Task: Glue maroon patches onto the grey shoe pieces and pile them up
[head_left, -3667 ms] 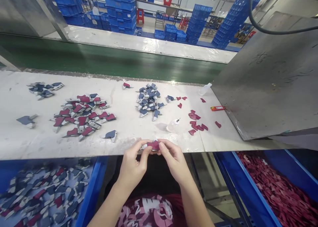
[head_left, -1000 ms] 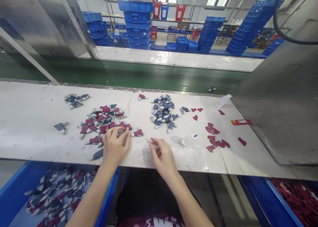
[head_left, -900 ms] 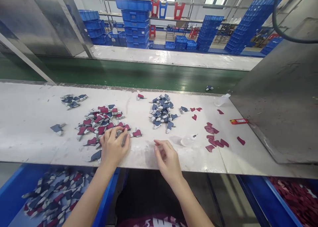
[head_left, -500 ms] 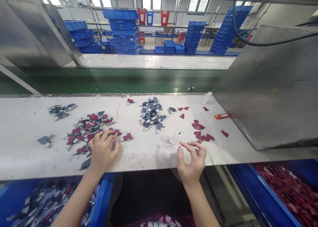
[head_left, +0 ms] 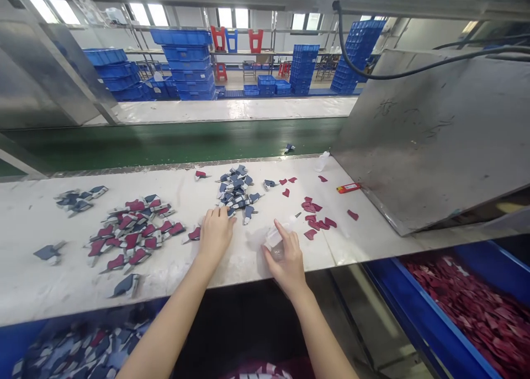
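My right hand (head_left: 287, 260) is closed around a small translucent squeeze bottle (head_left: 274, 237), which is tilted with its thin dark tip pointing up and right. At the lower edge of a pile of dark blue and white plastic pieces (head_left: 236, 188), my left hand (head_left: 216, 232) has its fingers bent down and pinching at a blue piece (head_left: 231, 213), mostly hidden by the fingertips. Just left of that hand lies a piece with a red face (head_left: 194, 235). A larger heap of pieces with red faces (head_left: 132, 238) sits farther left. Loose flat red pieces (head_left: 311, 205) are scattered right of the bottle.
A second translucent bottle (head_left: 322, 161) and a red-yellow packet (head_left: 348, 188) lie near the metal panel (head_left: 422, 147). Behind runs a green belt (head_left: 186, 143). Blue bins with red pieces (head_left: 467, 307) and blue-white pieces (head_left: 83, 346) stand below the table edge.
My left hand has left the red-faced heap and reached right to the blue pile. My right hand has closed on the bottle, which was standing, and tilted it. The view has shifted right.
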`<state>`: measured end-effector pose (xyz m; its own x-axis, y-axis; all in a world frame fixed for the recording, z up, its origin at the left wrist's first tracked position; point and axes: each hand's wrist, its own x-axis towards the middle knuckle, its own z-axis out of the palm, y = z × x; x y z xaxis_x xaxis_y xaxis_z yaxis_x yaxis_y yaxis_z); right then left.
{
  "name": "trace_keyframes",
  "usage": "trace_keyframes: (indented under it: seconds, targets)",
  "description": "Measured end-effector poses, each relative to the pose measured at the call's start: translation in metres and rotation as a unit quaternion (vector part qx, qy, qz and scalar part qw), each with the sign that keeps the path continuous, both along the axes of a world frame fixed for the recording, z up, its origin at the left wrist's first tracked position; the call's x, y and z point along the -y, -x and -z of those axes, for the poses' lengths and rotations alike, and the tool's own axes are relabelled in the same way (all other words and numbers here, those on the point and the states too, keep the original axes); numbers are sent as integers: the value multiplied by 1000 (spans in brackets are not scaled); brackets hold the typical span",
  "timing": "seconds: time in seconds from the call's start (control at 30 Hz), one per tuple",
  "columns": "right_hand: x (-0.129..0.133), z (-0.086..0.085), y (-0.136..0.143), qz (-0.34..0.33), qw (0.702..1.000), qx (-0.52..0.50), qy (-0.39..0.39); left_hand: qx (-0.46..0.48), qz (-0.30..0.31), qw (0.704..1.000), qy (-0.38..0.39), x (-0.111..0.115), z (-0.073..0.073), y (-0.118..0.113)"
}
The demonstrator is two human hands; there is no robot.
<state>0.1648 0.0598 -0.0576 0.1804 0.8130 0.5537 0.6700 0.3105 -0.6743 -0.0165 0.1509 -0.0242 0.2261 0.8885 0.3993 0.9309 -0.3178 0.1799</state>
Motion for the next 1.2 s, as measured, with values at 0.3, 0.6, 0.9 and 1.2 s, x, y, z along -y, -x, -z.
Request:
trace_keyframes:
  seconds: [0.3,0.6,0.9,1.2]
  targets:
    - [11,11,3,55,978,-192,-56,-9,123,991,44,9,-10,6]
    - [13,-2,1,67,975,-202,-56,113,44,990,67,57,2,6]
    - [4,-12,23,12,987,-138,-79,189,65,980,11,74,30,6]
    - [1,-13,24,1,991,-111,-69,207,74,975,10,75,28,5]
